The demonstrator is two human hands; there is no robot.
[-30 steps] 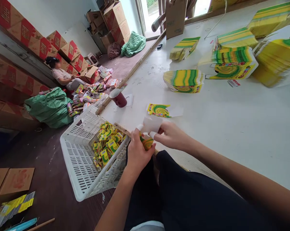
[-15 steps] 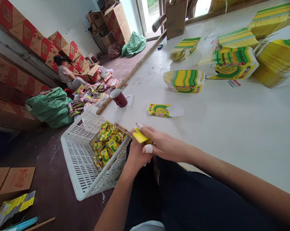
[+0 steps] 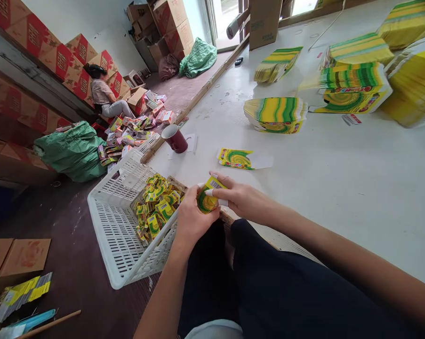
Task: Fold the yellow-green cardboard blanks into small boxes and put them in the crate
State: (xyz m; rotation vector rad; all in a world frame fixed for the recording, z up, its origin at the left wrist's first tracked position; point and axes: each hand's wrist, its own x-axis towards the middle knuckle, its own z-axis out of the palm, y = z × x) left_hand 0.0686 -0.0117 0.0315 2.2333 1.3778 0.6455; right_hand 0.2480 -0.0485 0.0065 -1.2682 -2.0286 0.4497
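Both hands meet over my lap at the table's edge, around a small yellow and green carton [image 3: 207,201] with a barcode on its upper flap. My left hand [image 3: 193,219] grips the carton from the left side. My right hand [image 3: 242,200], with white covers on some fingertips, closes on its upper right part. Just beyond them a flat carton blank [image 3: 236,158] lies on the white table [image 3: 339,197]. Left of my hands stands a white plastic crate [image 3: 118,235] holding many folded yellow cartons [image 3: 164,210].
A maroon mug [image 3: 174,138] stands near the table's edge. Stacks of carton blanks [image 3: 276,114] spread over the table's far right. On the floor sit a green sack [image 3: 69,150], a heap of small boxes [image 3: 131,134] and a seated person [image 3: 106,94]. Red and brown boxes [image 3: 39,40] line the wall.
The carton has turned so its printed face and barcode show. My left hand has shifted slightly left and up, and my right fingers now lie across the carton's top. The camera view has shifted a little.
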